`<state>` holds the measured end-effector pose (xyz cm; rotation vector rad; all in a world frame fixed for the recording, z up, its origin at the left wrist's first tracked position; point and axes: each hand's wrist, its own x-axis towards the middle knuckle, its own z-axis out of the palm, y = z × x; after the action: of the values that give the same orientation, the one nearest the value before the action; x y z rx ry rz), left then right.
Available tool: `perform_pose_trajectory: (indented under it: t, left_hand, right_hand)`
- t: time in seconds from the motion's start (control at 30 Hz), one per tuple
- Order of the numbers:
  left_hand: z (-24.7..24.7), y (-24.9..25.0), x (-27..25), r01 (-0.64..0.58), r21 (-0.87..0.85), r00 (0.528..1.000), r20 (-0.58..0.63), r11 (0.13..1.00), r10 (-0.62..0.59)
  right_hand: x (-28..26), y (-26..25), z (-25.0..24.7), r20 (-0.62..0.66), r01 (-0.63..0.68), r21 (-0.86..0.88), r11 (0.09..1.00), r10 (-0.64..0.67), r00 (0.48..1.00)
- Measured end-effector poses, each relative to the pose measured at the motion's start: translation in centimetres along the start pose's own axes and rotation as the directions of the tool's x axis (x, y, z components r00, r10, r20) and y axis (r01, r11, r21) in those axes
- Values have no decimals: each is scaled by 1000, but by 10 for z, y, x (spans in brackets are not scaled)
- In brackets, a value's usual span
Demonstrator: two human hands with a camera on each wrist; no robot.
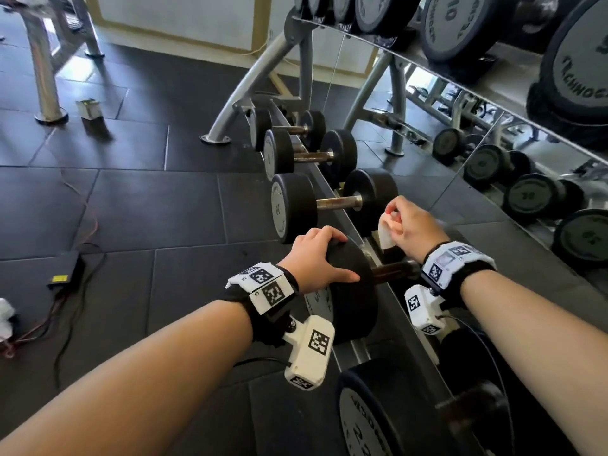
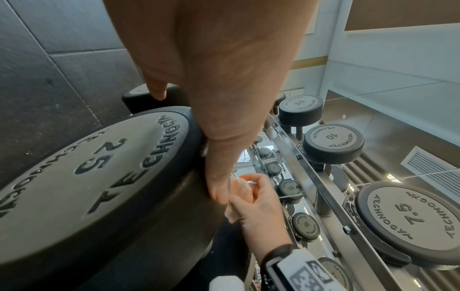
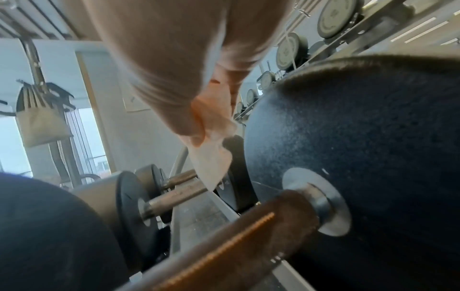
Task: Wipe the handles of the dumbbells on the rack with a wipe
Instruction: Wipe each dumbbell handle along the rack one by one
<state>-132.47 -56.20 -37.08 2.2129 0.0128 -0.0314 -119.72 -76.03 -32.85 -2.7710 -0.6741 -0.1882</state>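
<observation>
Black round-headed dumbbells lie in a row on the low rack rail [image 1: 390, 312]. My left hand [image 1: 317, 258] rests palm-down on the near head of the 25 dumbbell [image 2: 99, 177], thumb lying straight along its inner edge. That dumbbell's brown knurled handle [image 1: 391, 269] is bare, also seen close up as the handle [image 3: 224, 242]. My right hand [image 1: 408, 228] hovers just above and past it, pinching a folded white wipe [image 1: 385, 234] that hangs down from the fingers; the wipe [image 3: 211, 163] touches no handle. The 20 dumbbell's handle [image 1: 339, 202] lies beyond.
An upper shelf [image 1: 460, 77] with 10 and 7.5 dumbbells overhangs at the right, with a mirror behind. A heavier dumbbell [image 1: 362, 419] sits nearest me. On the floor to the left are a black box with cables [image 1: 65, 271], a white cloth [image 1: 5, 317] and machine legs [image 1: 46, 77].
</observation>
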Motion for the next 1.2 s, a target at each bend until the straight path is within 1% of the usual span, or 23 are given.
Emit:
perform_pose_trajectory:
  t: [0.03,0.13,0.17,0.23,0.33,0.4,0.47,0.63,0.7,0.77,0.8,0.83,0.9,1.0,1.03,1.07,1.13,1.2]
  left_hand:
    - [1,-1,0,-2,-1,1000,-2,1000,2]
    - [1,-1,0,-2,-1,1000,-2,1000,2]
    - [1,-1,0,-2,0,1000,0,1000,2]
    - [0,-1,0,-4,4,1000,4,1000,4]
    - [-1,-1,-1,-3,11,1000,9,1000,3]
    - [-1,-1,-1,-2,6,1000,15,1000,2]
    - [-2,-1,-2,-2,-1,1000,17,1000,2]
    - [-1,-3,-1,-7,-4,1000,23,1000,7]
    - [-1,-4,0,-7,-11,1000,24,1000,8]
    - [0,-5,1,-7,-21,1000,21,1000,7]
    - [1,-5,1,-9,-22,1000,18,1000,9]
    - [1,-5,1,-13,-20,1000,13,1000,14]
    - [1,-5,1,-20,-9,1000,8,1000,20]
    - [1,-5,0,-26,8,1000,1,1000,26]
    - [0,-4,0,-26,9,1000,1,1000,26]
    - [0,-4,-1,-27,9,1000,2,1000,27]
    - [0,-4,-1,-27,7,1000,8,1000,27]
    - [-1,-3,-1,-18,-2,1000,18,1000,18]
  right_hand:
    - [0,2,5,43,0,-25,1000,1,999]
    - [-7,10,17,166,-45,-84,995,59,984]
    - [-10,13,20,193,-37,-97,995,56,980]
    - [-16,16,22,223,-3,-100,995,25,974]
    - [-24,16,19,227,41,-73,996,-23,974]
    - [-31,13,15,260,27,-26,999,-20,966]
    - [-40,10,11,322,26,13,1000,-29,946]
    - [-55,10,13,447,157,-78,985,-106,888]
    - [-55,15,8,461,171,-142,975,-88,883]
    - [-52,20,2,450,145,-286,947,0,893]
    - [-51,20,1,439,125,-332,935,36,898]
    - [-51,16,3,434,108,-333,937,50,899]
    - [-55,2,12,448,95,-230,968,19,894]
    - [-63,-12,27,481,178,-68,982,-124,868]
    - [-64,-9,27,483,204,-51,978,-155,862]
    - [-63,-5,24,484,212,-56,976,-159,861]
    - [-57,11,15,479,184,-135,974,-99,872]
    - [-53,25,8,436,103,-227,968,6,900]
